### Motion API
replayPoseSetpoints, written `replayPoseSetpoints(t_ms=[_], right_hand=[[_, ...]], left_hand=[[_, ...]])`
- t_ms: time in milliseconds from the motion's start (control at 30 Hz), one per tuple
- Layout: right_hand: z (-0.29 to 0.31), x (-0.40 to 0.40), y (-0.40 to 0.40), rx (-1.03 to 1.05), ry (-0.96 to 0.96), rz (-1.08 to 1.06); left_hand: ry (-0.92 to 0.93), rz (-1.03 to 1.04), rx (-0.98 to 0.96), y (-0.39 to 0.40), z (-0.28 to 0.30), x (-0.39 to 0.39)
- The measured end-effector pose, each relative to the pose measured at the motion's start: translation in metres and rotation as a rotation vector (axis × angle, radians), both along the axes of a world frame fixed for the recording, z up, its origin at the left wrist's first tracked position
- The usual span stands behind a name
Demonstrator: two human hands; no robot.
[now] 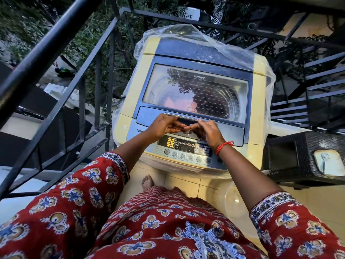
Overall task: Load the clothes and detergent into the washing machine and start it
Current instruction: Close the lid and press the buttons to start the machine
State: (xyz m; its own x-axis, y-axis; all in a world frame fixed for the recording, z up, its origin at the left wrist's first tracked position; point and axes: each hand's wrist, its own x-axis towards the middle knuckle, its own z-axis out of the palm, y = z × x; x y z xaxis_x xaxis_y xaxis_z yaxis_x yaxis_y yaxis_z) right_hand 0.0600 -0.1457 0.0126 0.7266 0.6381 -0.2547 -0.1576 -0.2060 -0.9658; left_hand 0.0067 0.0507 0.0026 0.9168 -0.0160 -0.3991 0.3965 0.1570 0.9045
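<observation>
1. Leftmost, a black metal railing (56, 75) of square bars slants past leafy trees.
2. Next, the left hand (164, 126) rests on the lid handle (188, 121) of the washing machine (130, 101), fingers half curled and pointing inward; whether it grips the handle, I cannot tell.
3. The machine is a cream, boxy top-loader with a closed lid (196, 86) of ribbed, see-through plastic in a dusty blue frame; crinkled clear plastic sheeting (214, 47) drapes its back.
4. Through the lid, pinkish and dark clothes (186, 101) lie in the steel drum.
5. Below the hands, the control panel (186, 146) carries 1 row of round buttons.
6. The right hand (207, 131), red thread at its wrist, mirrors the left on the handle, fingertips nearly meeting it.
7. Rightmost, a dark woven-textured stool (298, 156) stands beside the machine.
</observation>
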Motion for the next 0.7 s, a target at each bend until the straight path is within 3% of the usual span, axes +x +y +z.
replayPoseSetpoints(t_ms=[700], right_hand=[[-0.015, 0.004, -0.001, 0.06, 0.06, -0.031]], left_hand=[[0.005, -0.006, -0.017, 0.0, 0.001, 0.0]])
